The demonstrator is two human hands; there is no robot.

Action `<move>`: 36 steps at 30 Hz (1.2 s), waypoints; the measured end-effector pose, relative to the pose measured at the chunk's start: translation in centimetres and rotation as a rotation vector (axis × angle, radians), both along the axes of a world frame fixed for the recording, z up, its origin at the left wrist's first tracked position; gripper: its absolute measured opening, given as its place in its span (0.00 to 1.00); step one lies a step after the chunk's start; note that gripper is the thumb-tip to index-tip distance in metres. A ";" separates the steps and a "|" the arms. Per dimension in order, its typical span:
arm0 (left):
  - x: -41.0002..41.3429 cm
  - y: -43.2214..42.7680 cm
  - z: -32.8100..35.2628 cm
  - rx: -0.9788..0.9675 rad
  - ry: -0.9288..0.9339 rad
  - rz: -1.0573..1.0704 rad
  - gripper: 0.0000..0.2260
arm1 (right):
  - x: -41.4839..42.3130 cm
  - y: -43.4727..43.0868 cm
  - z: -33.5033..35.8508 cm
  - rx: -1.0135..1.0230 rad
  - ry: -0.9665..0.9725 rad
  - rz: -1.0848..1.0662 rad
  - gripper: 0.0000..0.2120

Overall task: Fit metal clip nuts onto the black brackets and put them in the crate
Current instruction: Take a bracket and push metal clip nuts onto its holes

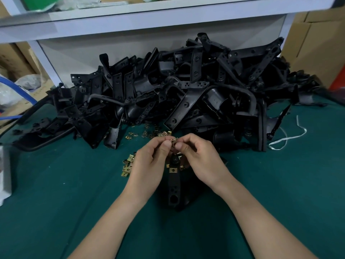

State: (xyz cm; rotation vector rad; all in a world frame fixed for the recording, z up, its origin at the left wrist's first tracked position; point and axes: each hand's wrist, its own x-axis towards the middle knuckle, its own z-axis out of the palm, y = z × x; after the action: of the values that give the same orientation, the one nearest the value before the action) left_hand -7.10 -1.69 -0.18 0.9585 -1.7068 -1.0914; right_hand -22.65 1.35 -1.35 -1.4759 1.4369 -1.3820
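Note:
A black bracket [173,186] stands on end on the green table between my hands, with one brass clip nut [173,170] fitted on it. My left hand [151,161] and my right hand [199,157] meet at the bracket's top. Both pinch a second clip nut [174,141] there between thumbs and fingertips. Loose clip nuts [127,166] lie beside my left hand, and more clip nuts [151,133] are scattered behind my hands. No crate is in view.
A big heap of black brackets [177,94] fills the back of the table under a white shelf [149,21]. A white cord [287,135] lies at the right. Cardboard boxes [317,47] stand at the right edge, and a white object [4,174] sits at the left edge.

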 end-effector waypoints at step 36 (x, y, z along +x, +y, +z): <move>0.4 -0.4 -1.0 -0.347 -0.183 0.060 0.06 | 0.2 0.4 0.7 -0.032 -0.205 -0.058 0.07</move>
State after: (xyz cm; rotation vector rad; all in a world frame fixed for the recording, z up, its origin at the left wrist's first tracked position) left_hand -6.71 -2.11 -1.23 0.8995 -1.9241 -0.6539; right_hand -22.47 1.72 -0.65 -1.2789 1.3427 -1.5497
